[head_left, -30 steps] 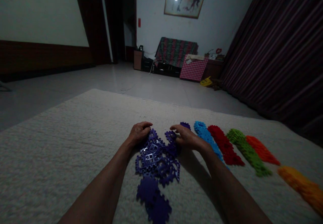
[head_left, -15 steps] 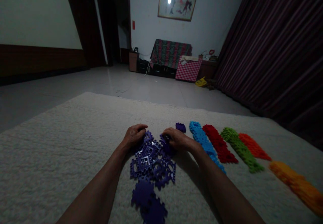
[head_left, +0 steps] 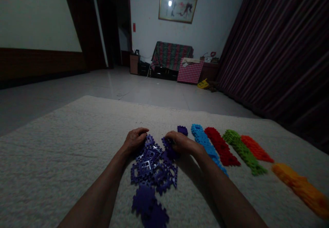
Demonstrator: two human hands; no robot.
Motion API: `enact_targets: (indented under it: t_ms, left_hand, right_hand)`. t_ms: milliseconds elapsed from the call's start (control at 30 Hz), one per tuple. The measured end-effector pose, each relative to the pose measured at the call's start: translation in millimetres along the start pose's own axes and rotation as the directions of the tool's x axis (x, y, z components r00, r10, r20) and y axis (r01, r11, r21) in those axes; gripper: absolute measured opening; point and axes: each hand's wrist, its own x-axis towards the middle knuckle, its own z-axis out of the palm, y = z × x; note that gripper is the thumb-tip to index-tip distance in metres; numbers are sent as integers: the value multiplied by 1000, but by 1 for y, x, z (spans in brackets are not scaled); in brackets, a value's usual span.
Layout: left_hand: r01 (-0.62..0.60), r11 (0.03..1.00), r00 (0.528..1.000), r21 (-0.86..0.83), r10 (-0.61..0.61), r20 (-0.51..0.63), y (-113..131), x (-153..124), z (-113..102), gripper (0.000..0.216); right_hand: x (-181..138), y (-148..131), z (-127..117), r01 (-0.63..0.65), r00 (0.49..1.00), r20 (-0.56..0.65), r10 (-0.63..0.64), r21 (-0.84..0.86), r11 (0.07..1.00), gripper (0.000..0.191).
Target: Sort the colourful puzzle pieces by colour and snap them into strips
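Note:
A loose heap of purple interlocking plastic tiles (head_left: 146, 166) lies on the pale mat, several with window-like openings and toothed edges. At its far left edge my left hand (head_left: 134, 140) is curled against the tiles, its fingertips partly hidden. My right hand (head_left: 180, 142) is closed around a purple tile (head_left: 166, 142) at the heap's far right side; its thumb is out of sight. Two solid purple tiles (head_left: 144, 199) lie at the near end, overlapping. Beyond my right hand sits a small purple stack (head_left: 182, 130), apart from the heap.
To the right, tiles lie in rows by colour: blue (head_left: 204, 142), red (head_left: 221, 147), green (head_left: 243, 151), orange-red (head_left: 255, 148) and yellow-orange (head_left: 302, 188). The mat (head_left: 77, 135) ends at a tiled floor (head_left: 102, 84). Dark curtains (head_left: 277, 49) hang at the right.
The view has tilted slightly, so everything sits a little differently in the picture. Both hands stay at the same sides of the heap, with hardly any visible movement.

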Motion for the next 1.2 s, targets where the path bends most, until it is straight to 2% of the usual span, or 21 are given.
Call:
enact_targets:
  t_ms: [133,233,333,400,500,700,833,933,1000,1100,1133,1200]
  left_hand:
    - [11,1000,1000,-9,-11,8,-2,1,1,41]
    - [-9,1000,1000,-11,9,3,-4,2,1,42]
    - [-22,1000,1000,8,22,-3,-3,2,1,41]
    - [-20,1000,1000,13,20,-2,-2,1,0,41]
    - [-12,1000,1000,8,12,-4,0,0,0,41]
    - [4,999,1000,32,-4,1,1,1,-1,41]
    - [5,1000,1000,17,-5,-5,1,1,0,40]
    - [4,1000,1000,16,-4,-15,1,0,0,39]
    - [15,1000,1000,19,-15,-13,1,0,0,39]
    - [18,1000,1000,15,-18,-16,1,0,0,39]
    - [12,1000,1000,9,-12,-20,0,0,0,38]
    - [-1,1000,1000,1,1,-25,0,0,0,38]
  right_hand:
    - [-2,2,-2,6,998,-59,-7,-25,1000,44]
    - [-4,9,-13,-2,985,-170,-9,-64,998,48]
    - [-4,23,-26,-124,943,-324,73,-140,982,52]
    - [-4,33,-31,-230,914,-375,153,-170,958,52]
    - [-5,42,-32,-321,898,-371,235,-189,928,53]
    - [-6,45,-25,-394,892,-314,325,-188,900,52]
    - [-5,47,-25,-369,888,-359,289,-180,912,54]
    - [-6,40,-26,-287,896,-391,212,-144,947,55]
    - [-10,28,-26,-196,931,-325,165,-66,978,50]
    - [-24,5,-22,-94,991,-86,101,80,992,39]
    - [-30,-2,-20,-83,996,-22,86,86,993,36]
    - [-41,-12,-13,-91,995,33,90,23,996,33]
